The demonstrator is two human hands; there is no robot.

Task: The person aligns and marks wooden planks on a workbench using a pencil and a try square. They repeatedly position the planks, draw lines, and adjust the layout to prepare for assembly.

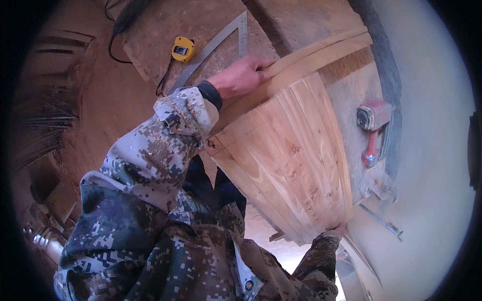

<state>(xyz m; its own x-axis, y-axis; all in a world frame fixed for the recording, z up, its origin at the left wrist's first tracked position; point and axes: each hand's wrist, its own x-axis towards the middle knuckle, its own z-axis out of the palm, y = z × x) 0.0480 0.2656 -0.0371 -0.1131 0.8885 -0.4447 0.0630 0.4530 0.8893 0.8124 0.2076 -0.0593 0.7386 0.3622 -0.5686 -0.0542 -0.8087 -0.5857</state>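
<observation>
You had a big curved wooden panel (288, 155) in front of you. It was made of many long light boards set side by side, and it leaned up from your lap toward the top of the picture. A thick bent wooden strip (321, 52) ran along its top edge.

Your left hand (241, 76) lay flat on that top edge, with the fingers stretched out and pressed on the bent strip. Your right hand (336, 232) was down at the low corner of the panel. Only a bit of it showed past the sleeve, so you could not tell if it was wide or closed there, but it touched the panel's bottom edge.

Behind the panel was a rough, dusty table (165, 30). A yellow tape measure (183, 49) sat on it, just beside a metal square ruler (221, 42). A black cord (113, 45) hung off the table's left edge.

On the right, well apart from your hands, a red power tool (372, 125) lay near the panel's side. A thin metal rod (381, 219) lay below it. The pale floor (432, 150) on the right was wide and open.
</observation>
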